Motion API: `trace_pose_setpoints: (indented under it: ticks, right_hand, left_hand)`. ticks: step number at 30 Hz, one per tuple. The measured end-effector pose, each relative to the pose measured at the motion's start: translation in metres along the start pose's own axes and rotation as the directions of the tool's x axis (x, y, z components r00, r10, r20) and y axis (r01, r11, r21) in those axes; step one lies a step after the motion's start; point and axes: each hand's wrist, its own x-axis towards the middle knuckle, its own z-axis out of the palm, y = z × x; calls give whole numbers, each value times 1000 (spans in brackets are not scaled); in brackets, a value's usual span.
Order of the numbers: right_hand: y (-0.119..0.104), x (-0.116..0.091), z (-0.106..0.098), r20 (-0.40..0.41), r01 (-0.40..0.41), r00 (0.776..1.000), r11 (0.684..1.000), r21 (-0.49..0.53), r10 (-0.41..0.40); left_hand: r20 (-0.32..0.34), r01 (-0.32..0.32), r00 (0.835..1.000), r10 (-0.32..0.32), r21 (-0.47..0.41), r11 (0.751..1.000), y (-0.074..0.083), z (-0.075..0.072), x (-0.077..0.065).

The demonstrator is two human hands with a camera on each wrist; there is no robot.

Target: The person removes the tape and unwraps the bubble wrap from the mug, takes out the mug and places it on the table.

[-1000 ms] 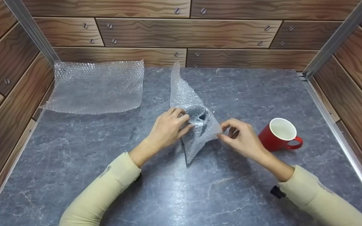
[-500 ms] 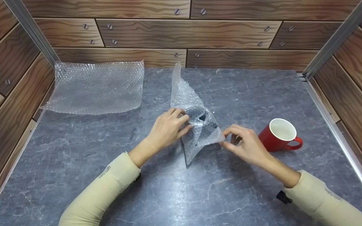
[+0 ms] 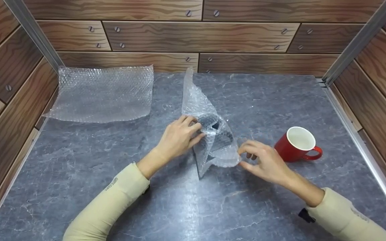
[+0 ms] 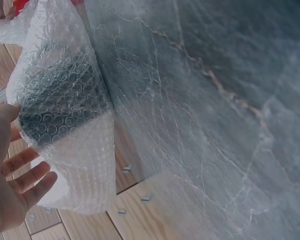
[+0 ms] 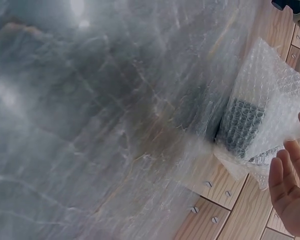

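Observation:
Near the middle of the table, a sheet of bubble wrap point(image 3: 198, 100) is folded round a dark object point(image 4: 62, 102), seen only through the bubbles. My left hand point(image 3: 179, 135) pinches the wrap's upper edge between thumb and index finger at its left side; in the left wrist view the other fingers are spread loosely. Thumb and fingertips of my right hand point(image 3: 265, 164) pinch a loose corner of the same wrap on the right and hold it out from the bundle. Just beyond the right hand stands an upright red mug point(image 3: 295, 144), white inside, handle to the right.
Another sheet of bubble wrap point(image 3: 106, 93) lies flat at the back left of the grey marbled table point(image 3: 112, 207). Wood-patterned walls point(image 3: 199, 36) and metal rails point(image 3: 364, 140) enclose the table at the back and sides.
My right hand has drawn the wrap's loose corner toward me and slightly to the right, opening the fold and showing more of the dark object. The left hand has stayed in place.

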Motion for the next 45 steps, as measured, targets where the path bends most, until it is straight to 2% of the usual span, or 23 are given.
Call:
trace_pose_setpoints:
  ticks: [5, 10, 17, 24, 36, 45]
  right_hand:
    - [1, -6, 3, 9, 73, 997, 993, -95, -73]
    - [4, -10, 5, 29, 168, 986, 969, -182, -166]
    - [9, -14, 8, 119, 269, 961, 942, -200, -249]
    - [12, -15, 13, 157, 361, 930, 910, -206, -334]
    - [12, -16, 19, 289, 427, 896, 835, -348, -337]
    - [14, -15, 23, 302, 463, 881, 790, -401, -363]
  left_hand:
    - [3, 4, 1000, -4, -2, 1000, 0, 0, 0]
    - [2, 7, 1000, -7, 0, 1000, 1, 0, 0]
    - [-6, 12, 1000, -12, 10, 1000, 1, 1, -1]
    - [-13, 11, 1000, -11, 8, 1000, 2, 1, -1]
    - [-17, 5, 1000, -5, -5, 1000, 1, 2, -1]
    - [-10, 9, 1000, -9, -4, 1000, 1, 1, -1]
